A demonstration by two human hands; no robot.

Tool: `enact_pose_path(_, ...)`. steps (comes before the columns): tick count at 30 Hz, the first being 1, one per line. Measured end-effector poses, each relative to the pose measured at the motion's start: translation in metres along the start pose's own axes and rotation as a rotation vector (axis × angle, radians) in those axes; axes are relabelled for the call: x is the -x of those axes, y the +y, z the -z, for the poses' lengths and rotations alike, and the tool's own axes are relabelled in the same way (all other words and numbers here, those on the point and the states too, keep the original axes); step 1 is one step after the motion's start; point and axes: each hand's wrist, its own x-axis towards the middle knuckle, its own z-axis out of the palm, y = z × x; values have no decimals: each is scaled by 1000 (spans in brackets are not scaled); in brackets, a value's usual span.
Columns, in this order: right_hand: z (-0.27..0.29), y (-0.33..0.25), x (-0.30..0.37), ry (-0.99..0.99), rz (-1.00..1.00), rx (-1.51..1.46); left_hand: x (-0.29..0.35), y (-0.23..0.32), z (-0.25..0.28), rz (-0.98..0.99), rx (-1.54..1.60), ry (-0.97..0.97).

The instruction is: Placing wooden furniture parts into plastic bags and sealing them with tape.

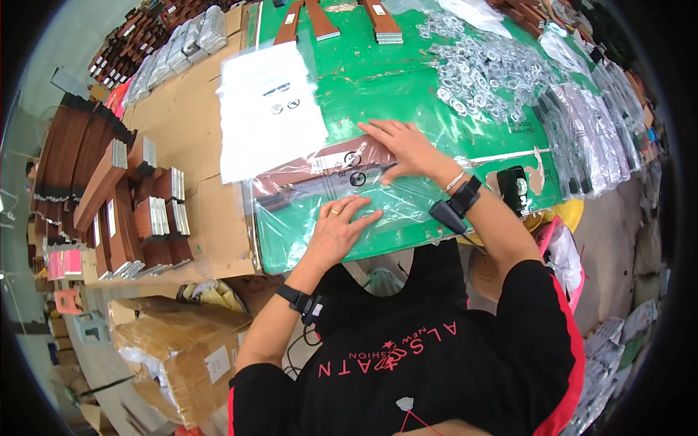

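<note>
A clear plastic bag (305,229) lies on the green table, with brown wood-look slats (305,168) and dark end pieces inside it. My right hand (414,150) spans the right end of the slats, fingers stretched across the far edge and thumb at the near edge. Close to the table's front edge, my left hand (340,231) rests on the bag's loose film, its fingers spread. Left of the slats, a stack of white plastic bags (269,109) lies partly over the table and a cardboard sheet.
Clear ring-shaped parts (487,76) are heaped at the back right, with wrapped packs (592,138) beyond. Brown slats (383,22) lie at the far edge. Cardboard (185,102) covers the left side, where slat bundles (138,211) are stacked. A carton (189,363) stands below.
</note>
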Motion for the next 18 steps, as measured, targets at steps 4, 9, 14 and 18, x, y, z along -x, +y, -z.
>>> enact_pose_path(4,8,7,5,-91,36,-80,1,2,1,21,-1,-20)
enact_pose_path(9,7,3,6,-41,-156,-170,-5,2,2,7,0,-44)
enact_pose_path(14,19,3,10,-63,-98,-281,-4,3,4,-1,-40,-75)
enact_pose_path(18,36,64,10,317,-307,-274,-8,6,17,82,108,-75)
